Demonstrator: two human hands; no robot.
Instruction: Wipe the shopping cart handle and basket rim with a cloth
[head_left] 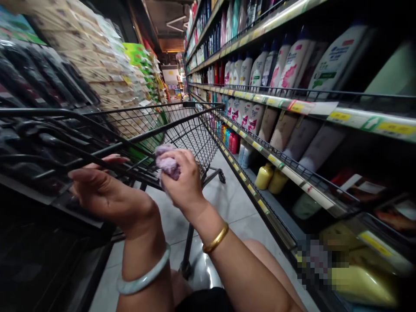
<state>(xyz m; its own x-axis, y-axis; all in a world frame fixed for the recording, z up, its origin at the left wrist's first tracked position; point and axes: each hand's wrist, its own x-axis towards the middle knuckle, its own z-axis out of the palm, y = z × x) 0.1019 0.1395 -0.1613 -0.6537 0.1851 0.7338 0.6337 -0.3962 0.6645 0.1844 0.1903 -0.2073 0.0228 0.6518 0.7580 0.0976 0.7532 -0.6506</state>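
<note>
A black wire shopping cart (182,125) stands in the aisle right in front of me. My left hand (104,190) rests on the cart's near rail, fingers wrapped over the bar; a pale jade bangle is on that wrist. My right hand (183,180) is closed around a crumpled purple cloth (167,162), pressing it against the cart's rail. A gold bangle sits on my right wrist.
Shelves on the right (292,104) hold rows of white, pink and yellow bottles behind yellow price tags. On the left are stacked packs of paper goods (97,60) and dark packaged goods. The grey tiled aisle floor (227,199) runs ahead.
</note>
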